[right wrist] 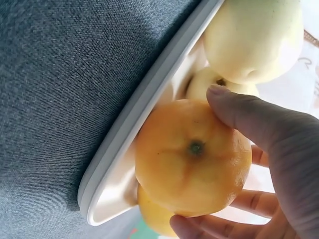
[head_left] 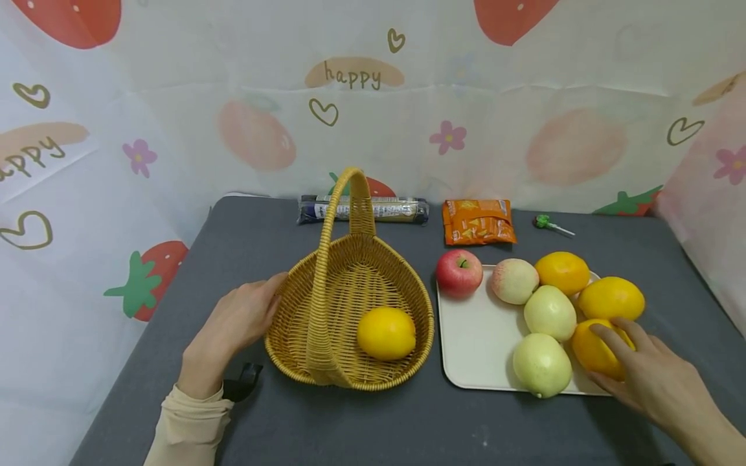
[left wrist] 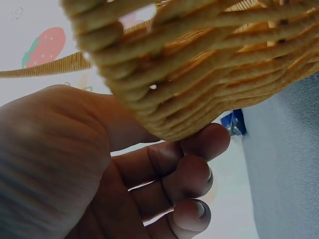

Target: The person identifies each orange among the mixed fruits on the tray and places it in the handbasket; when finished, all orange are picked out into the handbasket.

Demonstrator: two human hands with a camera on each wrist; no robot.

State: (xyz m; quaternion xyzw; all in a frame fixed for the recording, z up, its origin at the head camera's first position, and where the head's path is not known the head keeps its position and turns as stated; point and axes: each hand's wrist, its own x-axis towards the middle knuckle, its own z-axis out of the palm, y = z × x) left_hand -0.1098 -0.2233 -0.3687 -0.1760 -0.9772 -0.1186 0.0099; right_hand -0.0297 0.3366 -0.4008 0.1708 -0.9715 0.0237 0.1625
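My left hand (head_left: 247, 317) grips the left rim of a yellow wicker basket (head_left: 291, 359) with a tall arched handle. In the left wrist view the basket's woven edge (left wrist: 169, 114) sits between thumb and fingers. Inside the basket lies one yellow-orange fruit (head_left: 386, 332). At the right, my right hand (head_left: 658, 372) holds an orange (head_left: 597, 349) at the white tray's right side. The right wrist view shows thumb and fingertips curled round this orange (right wrist: 194, 154), its stem end facing the camera.
The white tray (head_left: 472, 349) also bears two pale green pears (head_left: 542, 366), a peach (head_left: 515, 281), a red apple (head_left: 459, 274) and two yellow fruits (head_left: 612, 303). Behind stand a long wrapped packet (head_left: 396, 210), an orange snack bag (head_left: 479, 222) and a green lollipop (head_left: 543, 221).
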